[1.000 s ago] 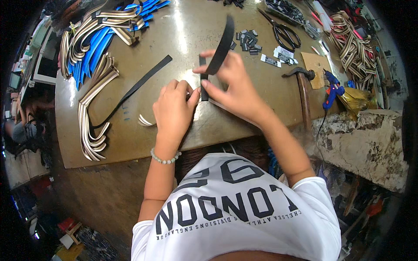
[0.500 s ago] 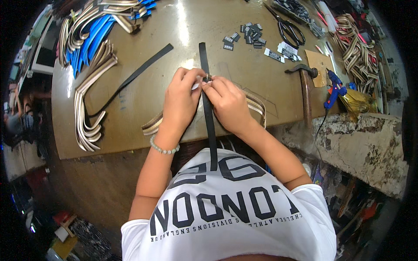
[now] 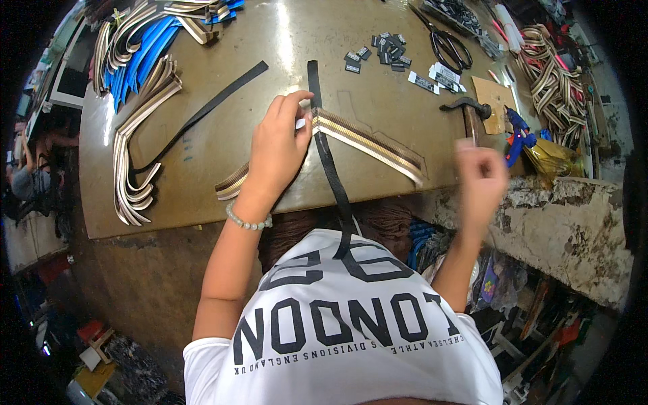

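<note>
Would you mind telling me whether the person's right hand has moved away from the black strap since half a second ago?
Yes. The right hand has left the black strap and swung right, now blurred below the hammer near the table's edge.

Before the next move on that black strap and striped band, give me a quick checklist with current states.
1. Left hand pinning the black strap where it crosses the striped band: ok.
2. Right hand free, nothing in its grip: looks so, but blurred; cannot tell.
3. Strap lies flat across the table edge and hangs toward the body: ok.
4. Hammer beside the right hand: ok.
5. Scissors on the table, far side: ok.
6. Strap actually fixed to the band: cannot tell.
</note>
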`<state>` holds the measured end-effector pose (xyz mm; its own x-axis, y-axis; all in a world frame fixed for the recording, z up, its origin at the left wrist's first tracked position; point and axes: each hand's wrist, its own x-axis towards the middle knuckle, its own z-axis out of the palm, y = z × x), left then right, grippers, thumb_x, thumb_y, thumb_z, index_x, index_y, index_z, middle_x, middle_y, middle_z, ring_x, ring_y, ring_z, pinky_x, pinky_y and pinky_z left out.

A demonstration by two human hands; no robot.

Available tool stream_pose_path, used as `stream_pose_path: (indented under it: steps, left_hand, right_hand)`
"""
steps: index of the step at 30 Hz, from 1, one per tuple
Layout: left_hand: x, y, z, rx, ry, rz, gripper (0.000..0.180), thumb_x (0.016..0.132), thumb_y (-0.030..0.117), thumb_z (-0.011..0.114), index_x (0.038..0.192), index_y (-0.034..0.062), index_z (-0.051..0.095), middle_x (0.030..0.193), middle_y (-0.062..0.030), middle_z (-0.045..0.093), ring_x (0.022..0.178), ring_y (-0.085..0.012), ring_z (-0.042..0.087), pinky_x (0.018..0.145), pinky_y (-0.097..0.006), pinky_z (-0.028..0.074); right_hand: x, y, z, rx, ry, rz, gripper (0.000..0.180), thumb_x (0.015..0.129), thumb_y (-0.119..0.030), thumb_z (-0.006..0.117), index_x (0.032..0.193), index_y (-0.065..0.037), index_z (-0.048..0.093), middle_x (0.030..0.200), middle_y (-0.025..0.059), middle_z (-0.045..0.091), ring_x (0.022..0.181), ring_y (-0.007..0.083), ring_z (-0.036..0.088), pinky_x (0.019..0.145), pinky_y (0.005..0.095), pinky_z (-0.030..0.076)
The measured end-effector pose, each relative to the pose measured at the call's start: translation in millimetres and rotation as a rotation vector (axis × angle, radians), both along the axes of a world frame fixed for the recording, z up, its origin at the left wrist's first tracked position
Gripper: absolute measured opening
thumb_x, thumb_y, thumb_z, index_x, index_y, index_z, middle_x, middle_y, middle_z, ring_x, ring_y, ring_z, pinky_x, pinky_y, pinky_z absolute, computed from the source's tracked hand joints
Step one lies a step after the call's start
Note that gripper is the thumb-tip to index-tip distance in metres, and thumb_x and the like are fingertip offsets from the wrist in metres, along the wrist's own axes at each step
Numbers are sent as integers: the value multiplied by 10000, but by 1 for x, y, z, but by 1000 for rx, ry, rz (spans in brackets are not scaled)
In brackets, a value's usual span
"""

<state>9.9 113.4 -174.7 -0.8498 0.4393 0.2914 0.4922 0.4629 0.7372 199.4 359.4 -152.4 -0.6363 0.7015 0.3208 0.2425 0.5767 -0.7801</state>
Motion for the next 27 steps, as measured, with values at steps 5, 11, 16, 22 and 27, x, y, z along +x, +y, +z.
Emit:
stream_pose_path:
  steps: [5, 11, 16, 22, 27]
  left_hand:
    - [14, -8, 8, 30, 58, 64, 128, 881, 94, 646, 998, 62, 689, 931, -111, 619, 823, -293, 653, 717, -398, 511]
    - [21, -16, -1, -37, -13, 91, 118, 867, 119, 668, 968, 67, 703, 903, -94, 615, 773, -284, 623, 700, -387, 490]
    - [15, -12, -10, -16, 6, 74, 104, 849, 124, 683, 938, 75, 708, 899, -83, 618, 789, -282, 620, 700, -385, 489]
    - [15, -12, -11, 19, 33, 82, 85, 848, 127, 686, 913, 75, 706, 897, -77, 625, 805, -281, 626, 705, -377, 493]
    - [15, -12, -12, 16, 36, 85, 87, 848, 127, 689, 914, 73, 704, 889, -80, 621, 798, -279, 624, 697, -378, 492]
  right_hand:
    - [21, 167, -56, 330, 112, -573, 546, 821, -418, 797, 995, 47, 570, 856, 94, 602, 780, 179, 581, 747, 302, 483]
    - [-37, 112, 12, 100, 93, -356, 462, 921, -333, 696, 1200, -3, 531, 937, 76, 678, 717, 112, 648, 477, 254, 476]
    - [-95, -16, 44, -77, -206, 589, 404, 882, -328, 741, 1092, -15, 597, 905, 81, 695, 748, 175, 663, 722, 300, 524]
    - [-132, -32, 30, 16, -353, 647, 502, 895, -366, 710, 1163, 21, 535, 955, 202, 713, 867, 301, 716, 761, 367, 536]
    - [-130, -34, 33, 12, -341, 681, 461, 899, -370, 703, 1113, 6, 543, 904, 203, 713, 829, 328, 716, 728, 376, 536]
